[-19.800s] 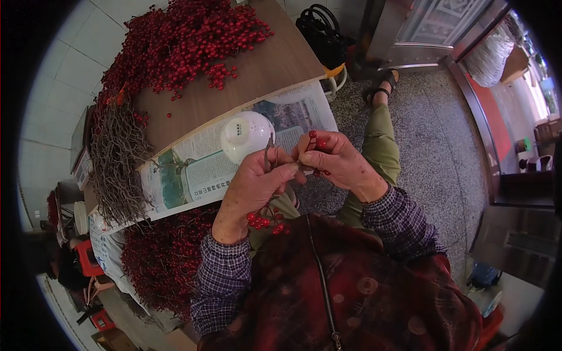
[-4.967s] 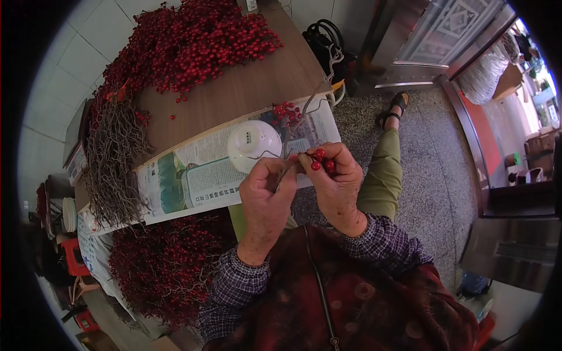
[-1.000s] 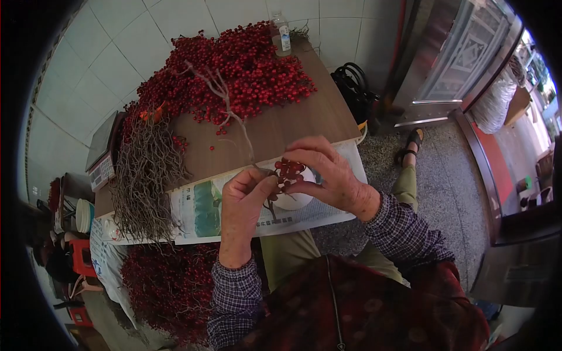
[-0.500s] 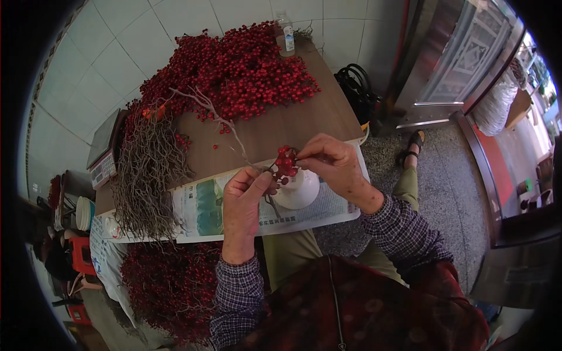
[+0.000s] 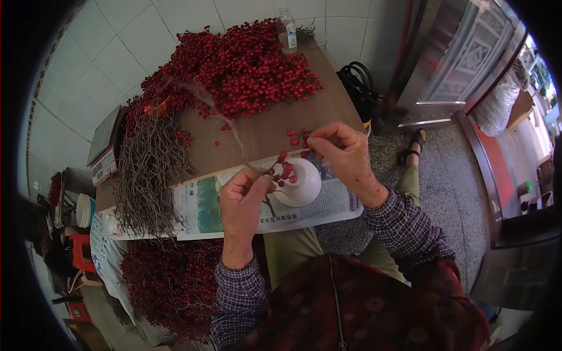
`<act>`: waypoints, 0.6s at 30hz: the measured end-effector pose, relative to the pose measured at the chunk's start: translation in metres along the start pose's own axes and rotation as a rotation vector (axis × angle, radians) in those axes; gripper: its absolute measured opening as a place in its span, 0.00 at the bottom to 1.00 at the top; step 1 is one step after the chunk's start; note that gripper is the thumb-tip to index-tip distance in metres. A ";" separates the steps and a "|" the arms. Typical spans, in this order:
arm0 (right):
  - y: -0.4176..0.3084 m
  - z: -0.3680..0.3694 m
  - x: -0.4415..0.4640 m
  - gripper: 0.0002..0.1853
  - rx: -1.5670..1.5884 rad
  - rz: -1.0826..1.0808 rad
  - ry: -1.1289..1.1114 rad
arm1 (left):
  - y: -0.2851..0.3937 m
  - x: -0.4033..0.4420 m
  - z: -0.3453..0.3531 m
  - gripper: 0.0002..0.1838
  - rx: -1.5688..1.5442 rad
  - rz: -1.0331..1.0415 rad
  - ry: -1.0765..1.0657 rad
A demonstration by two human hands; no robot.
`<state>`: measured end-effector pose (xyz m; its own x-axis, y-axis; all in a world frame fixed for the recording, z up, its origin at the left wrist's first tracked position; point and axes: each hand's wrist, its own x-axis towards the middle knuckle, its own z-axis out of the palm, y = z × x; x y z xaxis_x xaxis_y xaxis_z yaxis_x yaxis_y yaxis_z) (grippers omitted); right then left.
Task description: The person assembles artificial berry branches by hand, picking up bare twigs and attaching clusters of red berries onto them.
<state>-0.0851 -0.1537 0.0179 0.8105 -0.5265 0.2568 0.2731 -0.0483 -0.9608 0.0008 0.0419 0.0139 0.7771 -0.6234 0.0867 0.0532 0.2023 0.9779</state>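
My left hand (image 5: 241,202) is closed on a thin, bare grey-brown branch (image 5: 237,139). The branch slants up over the table, and a small bunch of red berries (image 5: 285,172) shows by my fingertips. My right hand (image 5: 342,155) pinches a little sprig of red berries (image 5: 294,138), apart from that bunch. Just below both hands stands a round white vase or bottle (image 5: 305,190) on newspaper (image 5: 287,217), partly behind the berries. To the left lies a bundle of bare twigs (image 5: 149,175).
A large heap of red berry branches (image 5: 228,70) covers the table's back, beside a clear bottle (image 5: 287,35). A scale (image 5: 104,158) stands at the left. More berry branches (image 5: 170,286) lie below the table's front edge. Black cables (image 5: 356,82) hang at the right corner.
My right hand has moved slightly right and now holds a sprig separated from the bunch. The branch in my left hand is blurred at its far end from motion.
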 end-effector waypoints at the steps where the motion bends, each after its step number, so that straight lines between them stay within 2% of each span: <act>1: 0.009 -0.006 0.006 0.05 -0.130 -0.112 0.061 | -0.004 0.002 -0.008 0.02 -0.081 0.022 0.021; 2: 0.020 -0.013 0.012 0.05 -0.258 -0.223 0.120 | -0.006 0.002 -0.012 0.02 -0.160 0.042 0.044; 3: 0.032 -0.022 0.021 0.05 -0.254 -0.221 0.116 | -0.007 0.001 -0.014 0.02 -0.156 0.041 0.049; 5: 0.057 -0.041 0.041 0.08 -0.783 -0.507 0.013 | -0.005 0.001 -0.014 0.02 -0.370 -0.014 0.005; 6: 0.071 -0.043 0.043 0.08 -0.781 -0.510 0.015 | -0.006 0.000 -0.014 0.02 -0.368 -0.011 0.004; 8: 0.091 -0.045 0.047 0.09 -0.898 -0.484 -0.120 | -0.009 -0.001 -0.013 0.03 -0.480 -0.031 -0.009; 11: 0.078 -0.036 0.043 0.15 -0.949 -0.431 -0.083 | -0.005 -0.004 -0.012 0.03 -0.511 -0.028 -0.032; 12: 0.062 -0.030 0.038 0.15 -0.948 -0.430 -0.083 | -0.004 -0.006 -0.010 0.03 -0.510 -0.028 -0.031; 14: 0.016 -0.017 0.018 0.29 -0.644 -0.355 -0.033 | -0.003 -0.010 -0.003 0.03 -0.453 -0.025 -0.017; 15: 0.001 -0.011 0.006 0.29 -0.648 -0.351 -0.030 | -0.004 -0.011 0.002 0.03 -0.455 -0.029 -0.019; 17: -0.017 -0.002 -0.022 0.42 -0.234 -0.091 -0.360 | -0.007 -0.016 0.014 0.03 -0.408 -0.018 -0.034; 18: -0.018 0.002 -0.030 0.42 -0.236 -0.087 -0.349 | -0.006 -0.019 0.021 0.03 -0.409 -0.026 -0.044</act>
<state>-0.1135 -0.1350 0.0274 0.9274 -0.1952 0.3191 0.2551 -0.2939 -0.9212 -0.0272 0.0367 0.0102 0.7453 -0.6620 0.0793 0.3244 0.4640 0.8243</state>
